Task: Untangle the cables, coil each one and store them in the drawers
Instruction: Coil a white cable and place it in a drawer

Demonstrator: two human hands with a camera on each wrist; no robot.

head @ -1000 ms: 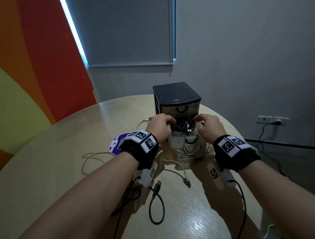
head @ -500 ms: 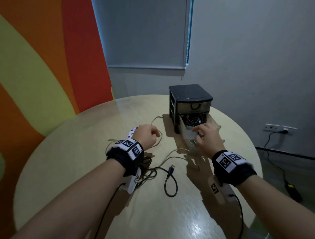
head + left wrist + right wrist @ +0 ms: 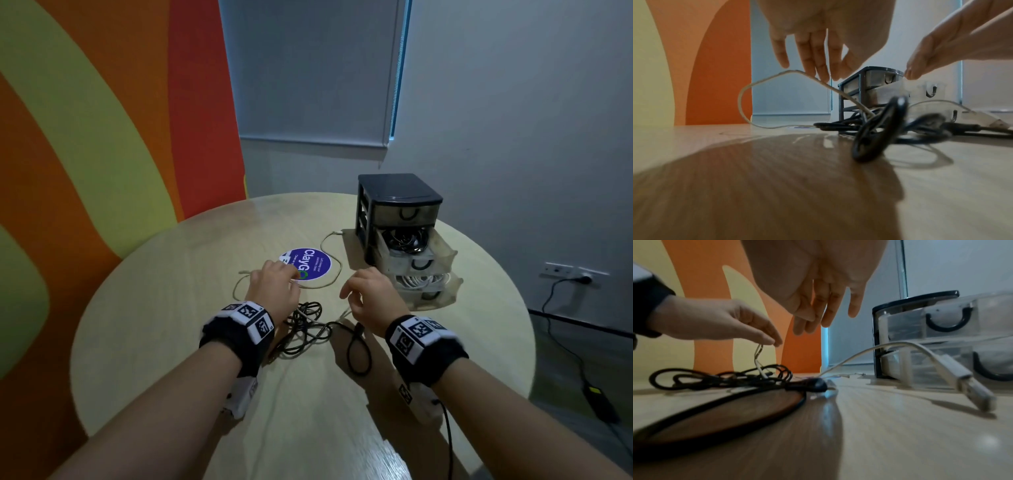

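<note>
A dark drawer unit stands at the table's far right. Its middle drawer is pulled out with a coiled black cable in it. The lower drawer is also out and holds a white coil. A tangled black cable lies between my wrists. A thin white cable loops across the table. My left hand reaches down with straight fingers, its fingertips touching a raised loop of white cable. My right hand hovers with relaxed fingers and holds nothing.
A round purple sticker lies on the round wooden table beyond my left hand. A white USB plug lies near the drawers. Beyond the right edge, the wall socket and a black lead on the floor.
Both hands have left the middle drawer, where the black coil now lies. My left hand moved down-left to the white cable; my right hand drew back above the table.
</note>
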